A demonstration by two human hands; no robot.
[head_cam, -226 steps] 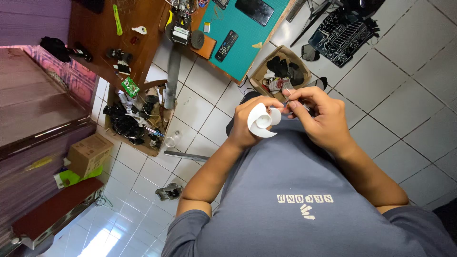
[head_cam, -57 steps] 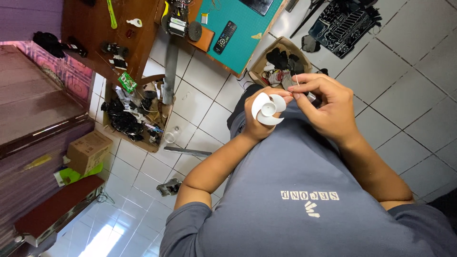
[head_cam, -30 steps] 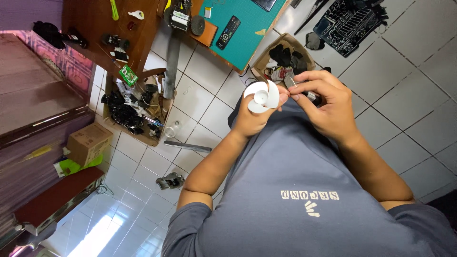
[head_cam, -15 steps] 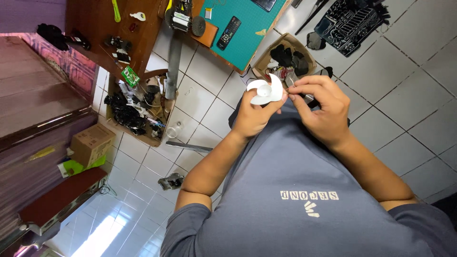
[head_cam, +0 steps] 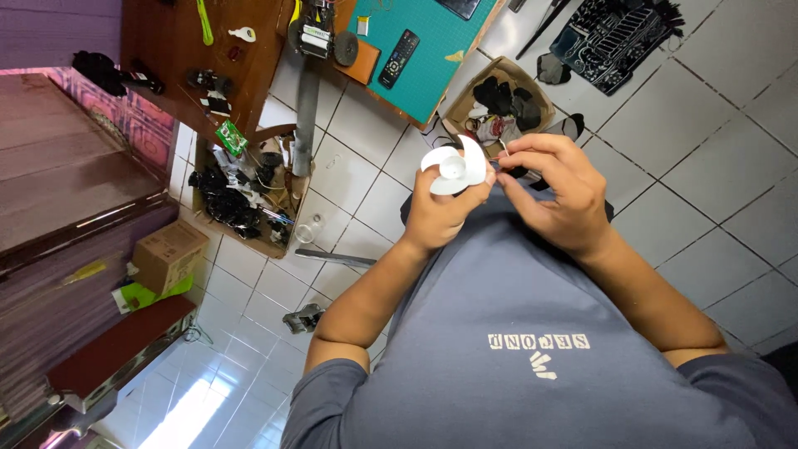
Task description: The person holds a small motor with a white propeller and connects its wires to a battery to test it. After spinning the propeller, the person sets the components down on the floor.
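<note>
Since the white plastic fan impeller (head_cam: 455,165) looks light, stiff and thin-bladed, I'd grip its hub: my left hand (head_cam: 439,212) closes on it at chest height, my right hand (head_cam: 555,191) pinching a small part beside it.

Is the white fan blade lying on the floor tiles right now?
No: the white fan blade is held up in the left hand, with the right hand pinching something small beside it.

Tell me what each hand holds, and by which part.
Left hand grips the white fan propeller at its lower edge. Right hand pinches something too small to tell.
</note>
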